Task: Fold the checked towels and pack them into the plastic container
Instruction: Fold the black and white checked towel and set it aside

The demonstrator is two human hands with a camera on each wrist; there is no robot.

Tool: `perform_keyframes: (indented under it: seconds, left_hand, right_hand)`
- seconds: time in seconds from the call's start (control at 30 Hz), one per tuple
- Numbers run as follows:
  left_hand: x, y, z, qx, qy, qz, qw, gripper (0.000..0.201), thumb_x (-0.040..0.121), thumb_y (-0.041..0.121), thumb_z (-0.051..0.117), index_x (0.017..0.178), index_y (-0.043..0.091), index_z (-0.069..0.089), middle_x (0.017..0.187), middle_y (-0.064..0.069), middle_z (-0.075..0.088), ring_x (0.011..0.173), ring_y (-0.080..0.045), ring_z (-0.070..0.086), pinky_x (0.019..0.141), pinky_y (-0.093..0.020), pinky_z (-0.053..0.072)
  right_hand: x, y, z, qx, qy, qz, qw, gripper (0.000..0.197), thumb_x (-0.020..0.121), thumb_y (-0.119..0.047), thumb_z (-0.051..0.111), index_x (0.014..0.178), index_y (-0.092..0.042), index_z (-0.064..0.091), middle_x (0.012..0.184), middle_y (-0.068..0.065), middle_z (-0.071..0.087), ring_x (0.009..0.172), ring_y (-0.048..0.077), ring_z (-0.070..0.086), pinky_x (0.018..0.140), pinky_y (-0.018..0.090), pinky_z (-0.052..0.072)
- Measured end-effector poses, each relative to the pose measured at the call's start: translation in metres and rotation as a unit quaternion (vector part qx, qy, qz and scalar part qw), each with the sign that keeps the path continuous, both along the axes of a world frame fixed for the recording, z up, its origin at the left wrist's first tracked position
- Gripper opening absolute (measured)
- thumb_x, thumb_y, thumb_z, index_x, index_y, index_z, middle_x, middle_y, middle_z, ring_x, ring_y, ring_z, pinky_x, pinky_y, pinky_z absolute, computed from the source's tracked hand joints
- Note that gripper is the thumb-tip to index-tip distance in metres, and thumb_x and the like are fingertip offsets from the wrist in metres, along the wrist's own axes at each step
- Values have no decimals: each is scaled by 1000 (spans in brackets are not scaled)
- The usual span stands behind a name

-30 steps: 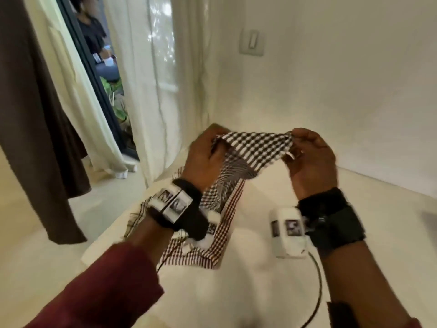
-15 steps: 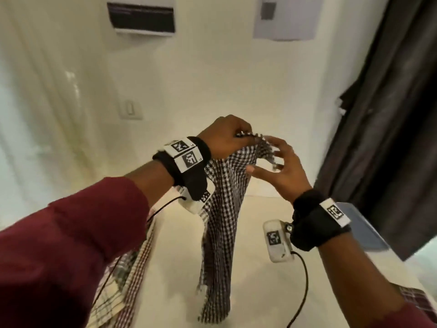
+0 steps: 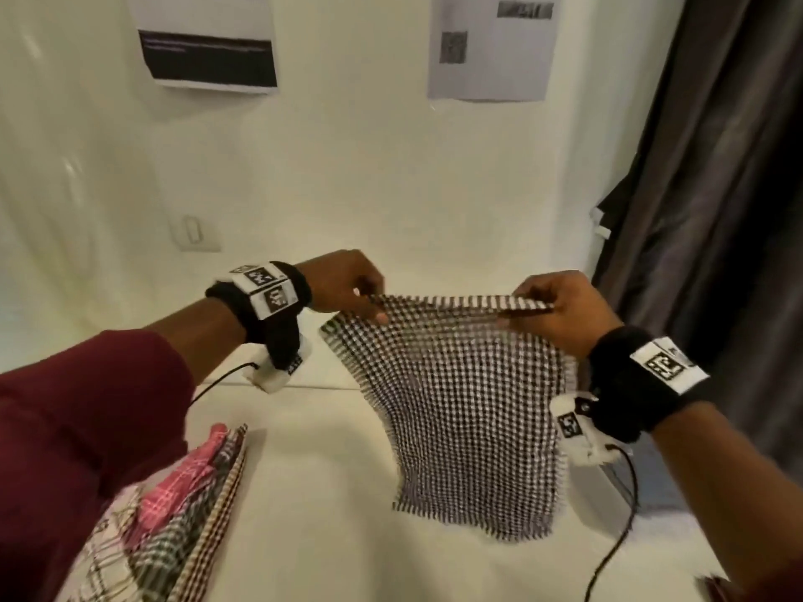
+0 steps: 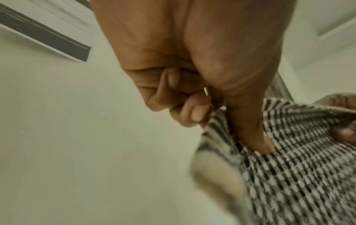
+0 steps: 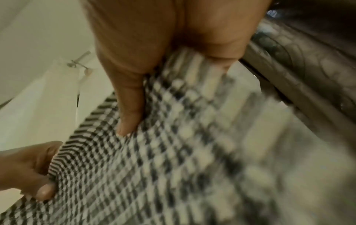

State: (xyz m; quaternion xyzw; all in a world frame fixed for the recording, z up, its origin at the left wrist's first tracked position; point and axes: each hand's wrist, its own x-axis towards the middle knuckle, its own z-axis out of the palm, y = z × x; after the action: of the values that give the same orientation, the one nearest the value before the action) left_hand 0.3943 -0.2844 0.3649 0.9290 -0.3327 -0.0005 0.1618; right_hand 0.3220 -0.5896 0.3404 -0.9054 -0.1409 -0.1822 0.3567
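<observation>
Towel (image 3: pixel 460 410) hangs lengthwise down from both hands.

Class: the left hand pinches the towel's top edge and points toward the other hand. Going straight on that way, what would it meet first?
Probably the right hand, holding the black-and-white checked towel opposite the left hand; depth is uncertain.

Home room: dark curtain (image 3: pixel 717 189), wall switch (image 3: pixel 191 230), taped papers (image 3: pixel 208 41).
</observation>
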Motion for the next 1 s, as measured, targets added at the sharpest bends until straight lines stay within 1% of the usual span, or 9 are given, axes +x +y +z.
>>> perform_keyframes:
  seconds: [0.13, 0.2, 0.27, 0.4, 0.57, 0.67, 0.8, 0.87, 1.0]
  left_hand:
    - [39, 15, -24, 12, -22, 118, 993, 20, 82, 37, 70, 82, 19, 61, 85, -1, 63, 77, -20, 59, 69, -29, 44]
    - [54, 10, -33, -56, 34, 217, 974, 19, 87, 30, 66, 87, 14, 56, 86, -9, 58, 68, -24, 59, 58, -27, 46]
    - [63, 3, -36, -169, 96, 269, 944, 11, 90, 21, 62, 87, 14, 55, 84, -14, 59, 55, -26, 63, 50, -29, 53]
    - [72, -1, -21, -322, -64, 235, 915, 11, 90, 14, 60, 82, 13, 52, 83, 0, 58, 85, -29, 58, 70, -32, 42]
    - [8, 12, -34, -408, -188, 109, 887, 10, 87, 12, 63, 96, 16, 61, 114, 0, 66, 111, -17, 60, 102, -43, 44]
    - [-51, 20, -89, -392, -163, 127, 897, 21, 87, 11, 66, 108, 11, 64, 117, 5, 65, 120, -7, 54, 112, -32, 33]
    - [-119, 27, -196, -353, -50, 141, 923, 37, 81, 8, 70, 117, 14, 60, 106, 17, 65, 117, 24, 38, 114, -18, 19]
    - [-144, 33, -257, -288, 27, 172, 942, 34, 80, 13, 72, 112, 20, 63, 118, 4, 65, 128, 11, 35, 114, -26, 16]
    - [-193, 42, -349, -128, 169, 162, 964, 26, 79, 31, 73, 89, 50, 57, 143, 1, 47, 142, -22, 29, 118, -27, 8]
  right_hand:
    - [49, 4, -5, -105, 93, -47, 989, 9, 86, -8, 67, 94, -9, 72, 82, 5, 67, 59, 6, 56, 61, 24, 47]
    - [81, 9, -4, -102, 138, -73, 982, 17, 85, 3, 61, 96, -6, 70, 85, 14, 69, 62, 21, 66, 59, 30, 56]
    - [111, 12, 0, -32, 126, -113, 985, 23, 80, 11, 60, 96, -2, 71, 92, 17, 69, 84, 33, 68, 75, 41, 58]
    - [127, 17, 15, 230, -6, -115, 966, 37, 78, 15, 48, 74, -14, 70, 82, 15, 69, 86, 35, 69, 82, 43, 57]
    - [62, 14, -4, 241, -97, -59, 964, 44, 78, 24, 45, 90, -9, 71, 99, 3, 69, 103, 14, 64, 95, 19, 48]
    - [18, 10, -56, 240, -74, -25, 968, 44, 75, 27, 47, 93, -5, 71, 105, 6, 69, 105, 10, 62, 100, 18, 44]
    - [-38, 11, -157, 181, 40, -38, 982, 52, 69, 28, 45, 85, -15, 72, 102, -1, 69, 106, 12, 62, 95, 9, 43]
    - [-64, 15, -211, 141, 109, -51, 983, 58, 69, 25, 44, 79, -27, 69, 103, 0, 69, 105, 15, 61, 90, 16, 43]
    - [-118, 20, -317, 13, 273, -40, 961, 69, 72, 16, 42, 70, -50, 62, 114, 7, 67, 108, 25, 60, 93, 27, 44]
